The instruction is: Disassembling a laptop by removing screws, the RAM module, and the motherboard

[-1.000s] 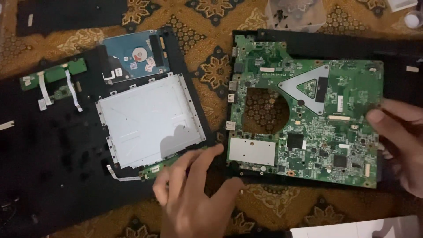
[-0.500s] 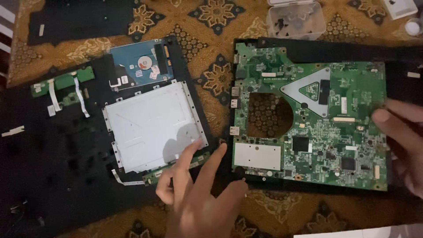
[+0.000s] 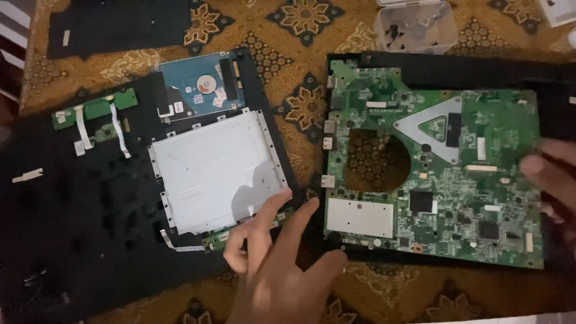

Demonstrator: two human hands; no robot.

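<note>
My left hand point(image 3: 276, 264) is splayed open, empty, between metal plate point(image 3: 216, 171) and motherboard point(image 3: 432, 180) edge; right hand point(image 3: 549, 180) flat on board's right edge, gripping nothing.

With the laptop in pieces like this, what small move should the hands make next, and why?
Probably lift the green board a little out of the black case. The right hand touches its right edge, and the left hand has its fingers spread near the lower left corner, so both sides are nearly in hand. Whether any screws still hold it cannot be seen.
</note>
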